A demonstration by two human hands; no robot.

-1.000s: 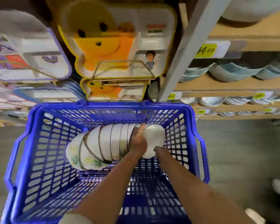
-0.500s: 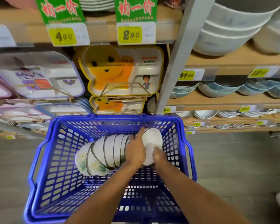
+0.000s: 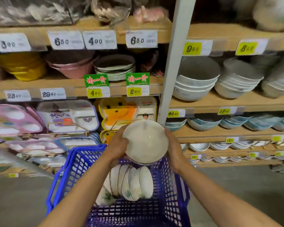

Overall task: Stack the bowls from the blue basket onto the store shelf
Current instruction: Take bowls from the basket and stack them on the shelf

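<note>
Left hand (image 3: 118, 145) and right hand (image 3: 174, 151) grip opposite rims of the white bowl (image 3: 145, 141) — now raised above the blue basket (image 3: 75, 169), where it earlier stood at the row's right end. The remaining bowls (image 3: 129, 184) lie on edge inside the basket, with the store shelf (image 3: 220, 102) beyond.

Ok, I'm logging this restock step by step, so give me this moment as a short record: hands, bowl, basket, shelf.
left hand: grips the left edge of the held bowl
right hand: fingers curl round its right side
held bowl: white, above the blue basket, opening toward the camera
blue basket: row of bowls inside, lying on their sides
shelf: wooden, bowl stacks on it; held bowl not yet placed
</note>
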